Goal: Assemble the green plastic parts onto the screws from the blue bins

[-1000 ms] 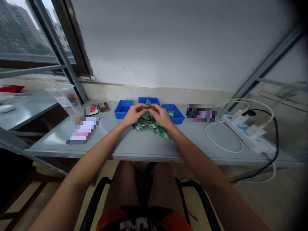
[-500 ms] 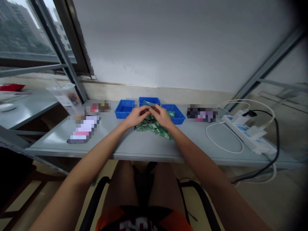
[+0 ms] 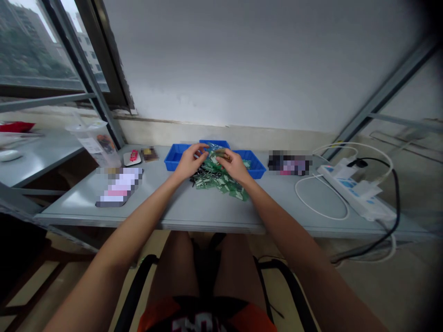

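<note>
A heap of small green packets (image 3: 221, 182), with thin dark pieces (image 3: 200, 175) among them, lies on the table under my hands. My left hand (image 3: 190, 161) is at the heap's left side, thumb and fingers apart, its fingertips close to a crumpled clear plastic bag (image 3: 215, 147). Whether they touch the bag is unclear. On the right, my right hand (image 3: 235, 166) has its thumb and fingers closed on a small green packet (image 3: 218, 154), partly covered by the fingers.
Behind the heap stand a left blue tray (image 3: 171, 165), a middle blue tray (image 3: 204, 141) and a right blue tray (image 3: 258, 174) holding green packets. A phone (image 3: 121, 186) and plastic cup (image 3: 100, 145) are leftward; a power strip (image 3: 360, 193) with cables lies right.
My hands were together over the heap and have moved apart. The left hand shifted left and its fingers spread, uncovering the dark pieces and more of the clear bag.
</note>
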Available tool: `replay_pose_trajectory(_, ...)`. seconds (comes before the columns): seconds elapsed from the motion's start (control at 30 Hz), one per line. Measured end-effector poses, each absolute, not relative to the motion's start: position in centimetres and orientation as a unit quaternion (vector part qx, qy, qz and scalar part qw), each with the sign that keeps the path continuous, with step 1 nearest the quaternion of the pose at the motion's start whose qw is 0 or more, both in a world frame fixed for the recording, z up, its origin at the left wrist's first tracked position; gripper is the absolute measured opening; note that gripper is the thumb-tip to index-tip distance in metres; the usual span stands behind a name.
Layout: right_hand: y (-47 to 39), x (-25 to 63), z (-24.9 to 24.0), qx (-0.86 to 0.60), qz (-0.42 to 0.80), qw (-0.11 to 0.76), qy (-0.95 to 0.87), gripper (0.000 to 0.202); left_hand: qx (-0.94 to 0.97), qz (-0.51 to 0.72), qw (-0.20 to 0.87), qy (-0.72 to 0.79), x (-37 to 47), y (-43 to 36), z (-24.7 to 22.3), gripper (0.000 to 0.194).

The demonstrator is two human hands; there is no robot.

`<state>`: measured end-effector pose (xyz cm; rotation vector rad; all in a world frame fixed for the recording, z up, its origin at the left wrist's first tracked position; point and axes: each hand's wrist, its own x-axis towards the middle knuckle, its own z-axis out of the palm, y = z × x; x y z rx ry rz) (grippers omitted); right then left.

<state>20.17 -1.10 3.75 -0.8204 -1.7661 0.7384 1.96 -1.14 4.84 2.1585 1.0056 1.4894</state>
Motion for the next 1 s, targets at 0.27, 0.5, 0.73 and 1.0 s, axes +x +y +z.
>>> replay_pose_trajectory(0.27, -0.93, 20.41, 3.8, -0.349, 0.293, 0.502, -0.735, 0.025, 0.764, 0.514, 0.225, 0.319, 2.02, -0.75, 4.51, 0.019)
replay_pose_trajectory(0.5, -1.41, 20.28, 4.13, -0.365, 0.28, 0.491, -0.74, 0.026, 0.762, 0.507, 0.258, 0.309, 2.01, -0.56, 4.38, 0.009)
replay_pose_trajectory(0.73, -1.36, 20.25, 3.88, -0.366, 0.261, 0.512, -0.732, 0.045, 0.754, 0.511, 0.28, 0.303, 1.91, -0.69, 4.63, 0.011)
replay_pose_trajectory(1.0, -1.09, 20.29, 3.97, -0.35, 0.28, 0.526, -0.723, 0.02, 0.726, 0.534, 0.299, 0.315, 2.12, -0.77, 4.72, 0.013)
